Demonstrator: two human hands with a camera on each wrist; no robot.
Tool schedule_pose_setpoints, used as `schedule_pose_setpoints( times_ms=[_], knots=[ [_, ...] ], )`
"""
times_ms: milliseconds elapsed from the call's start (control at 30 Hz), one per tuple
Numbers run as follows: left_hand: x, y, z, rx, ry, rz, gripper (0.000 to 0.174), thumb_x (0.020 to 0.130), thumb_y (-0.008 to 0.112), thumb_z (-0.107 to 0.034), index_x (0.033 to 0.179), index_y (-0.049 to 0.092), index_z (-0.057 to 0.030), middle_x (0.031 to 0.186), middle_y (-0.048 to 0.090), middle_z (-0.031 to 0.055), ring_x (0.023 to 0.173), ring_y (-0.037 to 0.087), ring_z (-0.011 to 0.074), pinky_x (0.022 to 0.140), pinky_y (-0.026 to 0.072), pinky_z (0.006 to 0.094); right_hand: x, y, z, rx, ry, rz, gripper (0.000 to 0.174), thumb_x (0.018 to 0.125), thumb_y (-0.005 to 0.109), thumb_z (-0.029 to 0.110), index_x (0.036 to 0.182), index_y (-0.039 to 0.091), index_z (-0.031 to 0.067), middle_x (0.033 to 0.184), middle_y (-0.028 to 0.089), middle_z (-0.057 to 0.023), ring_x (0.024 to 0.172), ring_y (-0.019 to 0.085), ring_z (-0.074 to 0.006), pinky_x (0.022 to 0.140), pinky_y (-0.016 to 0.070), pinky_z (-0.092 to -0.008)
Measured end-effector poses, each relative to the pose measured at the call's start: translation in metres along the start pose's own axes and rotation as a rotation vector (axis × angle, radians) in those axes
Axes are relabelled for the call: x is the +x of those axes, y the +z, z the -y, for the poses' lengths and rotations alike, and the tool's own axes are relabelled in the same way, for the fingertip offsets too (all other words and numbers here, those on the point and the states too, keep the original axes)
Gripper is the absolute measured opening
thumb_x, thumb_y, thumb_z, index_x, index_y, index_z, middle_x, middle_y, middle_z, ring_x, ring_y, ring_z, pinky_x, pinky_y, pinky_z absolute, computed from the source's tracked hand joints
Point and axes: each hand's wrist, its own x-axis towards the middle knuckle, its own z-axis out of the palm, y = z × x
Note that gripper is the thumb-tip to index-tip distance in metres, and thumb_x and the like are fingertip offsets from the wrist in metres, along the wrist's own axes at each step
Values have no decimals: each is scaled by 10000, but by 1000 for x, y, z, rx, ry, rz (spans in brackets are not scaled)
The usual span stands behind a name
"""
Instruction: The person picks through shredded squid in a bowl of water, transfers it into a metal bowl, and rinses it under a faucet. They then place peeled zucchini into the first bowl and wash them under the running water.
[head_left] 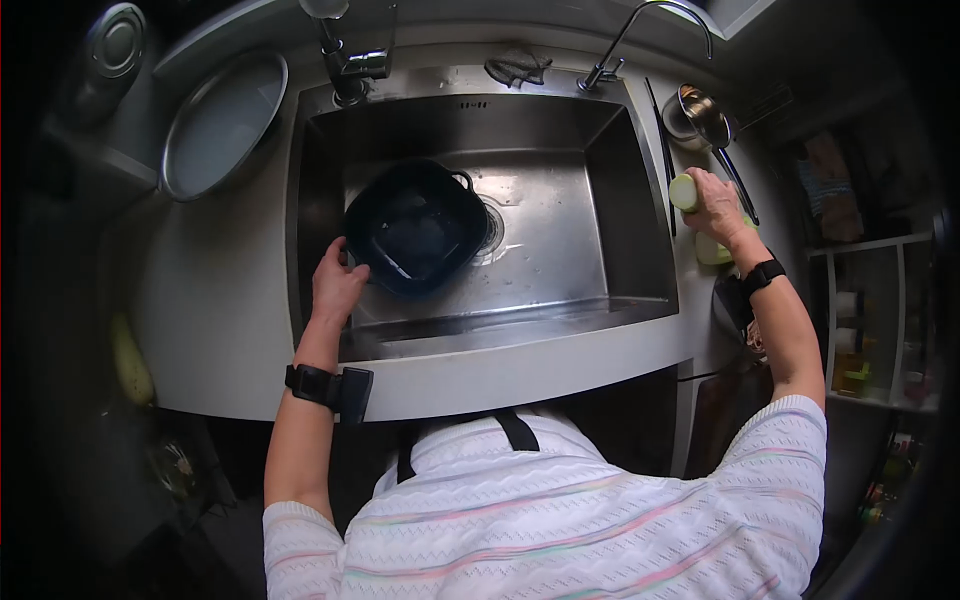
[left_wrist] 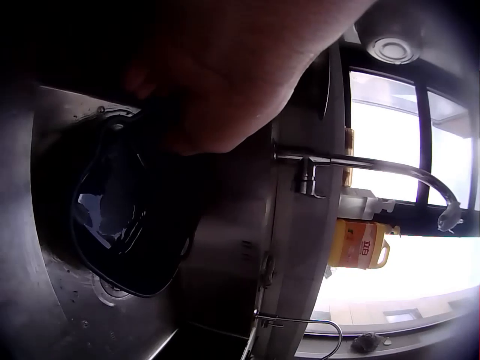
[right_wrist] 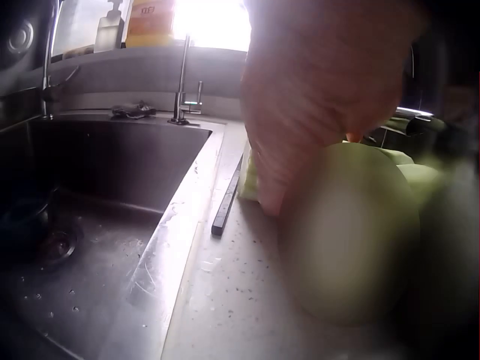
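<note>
Looking for lettering now: the one printed thing is the orange bottle [left_wrist: 358, 244] on the ledge behind the sink [head_left: 620, 170], close to the tall tap [left_wrist: 375, 163]. It carries a pale label patch [left_wrist: 367, 246] with red marks. In the left wrist view they smear into blobs, and in the right wrist view glare washes them out. Nothing reads as a word or number.
</note>
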Motion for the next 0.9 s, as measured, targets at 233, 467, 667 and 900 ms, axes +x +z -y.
schedule_pose_setpoints(
  times_ms=[233, 467, 667, 900],
  knots=[
    [-41, 34, -81, -83, 498, 189, 718, 661, 700, -219, 1283, 404, -17, 1193, 498, 192, 1095, 512, 276, 939, 399, 339, 19, -92, 124, 975, -28, -96, 548, 665, 747, 226, 1086, 476, 5, 939, 584, -103, 858, 586, -192, 774, 471, -312],
    [-51, 52, -119, -280, 320, 135, 772, 642, 750, -227, 1286, 368, -35, 1155, 524, 132, 1073, 517, 235, 899, 417, 330, 68, -29, 285, 1419, 58, 99, 644, 687, 726, 434, 984, 492, -88, 920, 588, -190, 849, 600, -234, 720, 491, -323],
    [-38, 33, -83, -747, 131, 448, 542, 652, 685, -126, 1136, 463, -28, 957, 547, 64, 876, 559, 172, 801, 462, 308, 95, 10, 306, 1372, 1, 109, 731, 753, 514, 668, 890, 566, -48, 748, 614, -163, 714, 633, -243, 620, 496, -320],
    [-27, 34, -72, -1063, -65, 725, 424, 689, 674, -170, 1053, 514, -22, 849, 582, 91, 772, 596, 193, 721, 506, 329, 89, 8, 248, 1564, 196, 211, 284, 907, 456, 226, 826, 594, -9, 575, 572, -55, 414, 532, -119, 375, 415, -236]
  ],
)
